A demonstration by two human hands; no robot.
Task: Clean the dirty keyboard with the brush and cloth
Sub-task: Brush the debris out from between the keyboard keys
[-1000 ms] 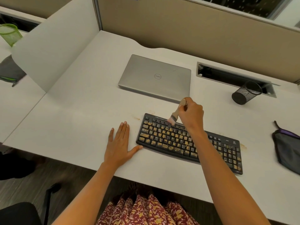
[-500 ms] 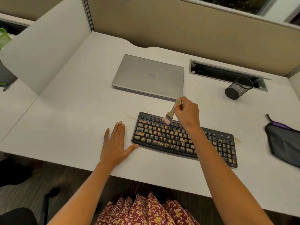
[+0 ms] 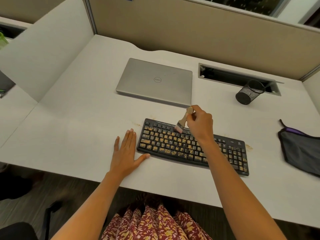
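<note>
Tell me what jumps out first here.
The black keyboard in the middle of the desk, its keys speckled with yellowish crumbs, draws the eye first. The right hand grips a small wooden brush with its bristles on the top key rows, while the left hand lies flat on the desk at the keyboard's left end. Behind sits a closed silver laptop; a grey cloth lies at the right edge.

The white desk (image 3: 78, 132) carries a dirty keyboard (image 3: 166, 144), closed laptop (image 3: 155, 80), mesh cup (image 3: 249, 93) and grey cloth (image 3: 301, 149).
</note>
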